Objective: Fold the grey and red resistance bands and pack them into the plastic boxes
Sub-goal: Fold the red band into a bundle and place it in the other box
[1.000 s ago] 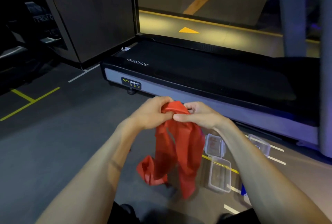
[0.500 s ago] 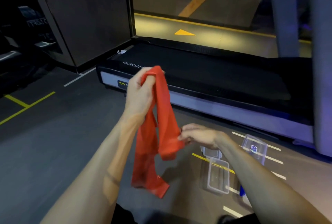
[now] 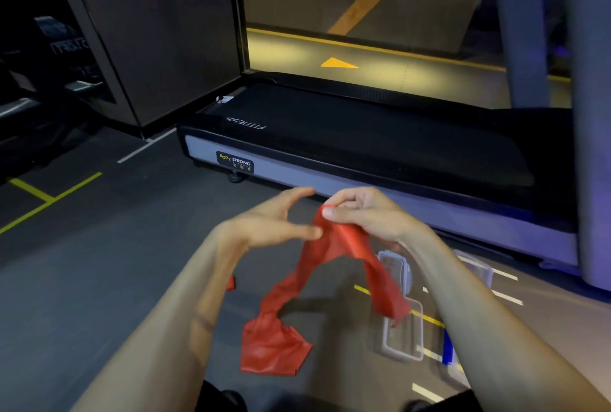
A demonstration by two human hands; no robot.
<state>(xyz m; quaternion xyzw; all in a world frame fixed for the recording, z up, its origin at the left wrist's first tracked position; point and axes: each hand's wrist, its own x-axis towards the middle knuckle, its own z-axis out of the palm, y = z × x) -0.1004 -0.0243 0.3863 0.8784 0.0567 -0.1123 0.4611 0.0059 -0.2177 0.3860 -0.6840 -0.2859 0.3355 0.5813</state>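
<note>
While folding is in hand, findings run as follows.
Treadmill (image 3: 363,143): behind the work.
Red band (image 3: 334,246): hangs over floor, unfolded.
Boxes (image 3: 405,335): on floor, open.
Right hand (image 3: 367,213): pinches band's top.
Left hand (image 3: 274,223): released, fingers spread.
Next: left hand regrips a loose end.

A gym floor: a treadmill (image 3: 363,147) labelled "Body Strong Fitness" stood on dark rubber flooring (image 3: 99,262) marked with yellow lines (image 3: 49,200), more exercise machines (image 3: 39,74) dimly visible at left.
</note>
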